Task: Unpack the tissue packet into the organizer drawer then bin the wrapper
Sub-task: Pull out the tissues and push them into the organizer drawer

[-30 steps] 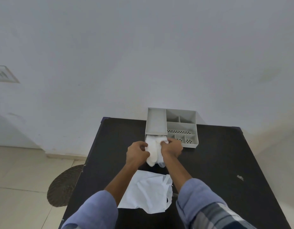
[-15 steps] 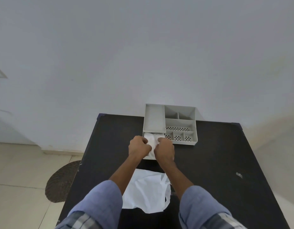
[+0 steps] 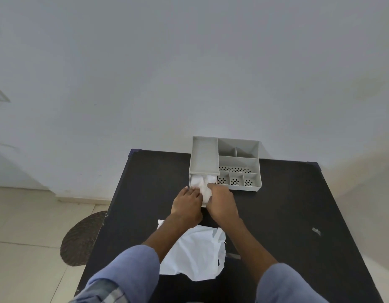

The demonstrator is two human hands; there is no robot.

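A grey plastic organizer (image 3: 238,159) stands at the far edge of the black table (image 3: 287,215), its left drawer pulled out toward me. White tissues (image 3: 202,184) fill the open drawer. My left hand (image 3: 187,203) presses its fingers down on the tissues at the drawer's left side. My right hand (image 3: 219,204) has its fingers on the tissues at the right side. Both hands cover the drawer's front. The white plastic wrapper (image 3: 194,254) lies crumpled on the table between my forearms.
The organizer's right half has several open compartments with perforated floors. A small scrap (image 3: 316,231) lies on the table at right. A dark round mat (image 3: 82,238) lies on the tiled floor left of the table. A white wall rises behind.
The tissues, held above the drawer front a second ago, are now down inside the drawer. Both hands moved forward and lower onto them.
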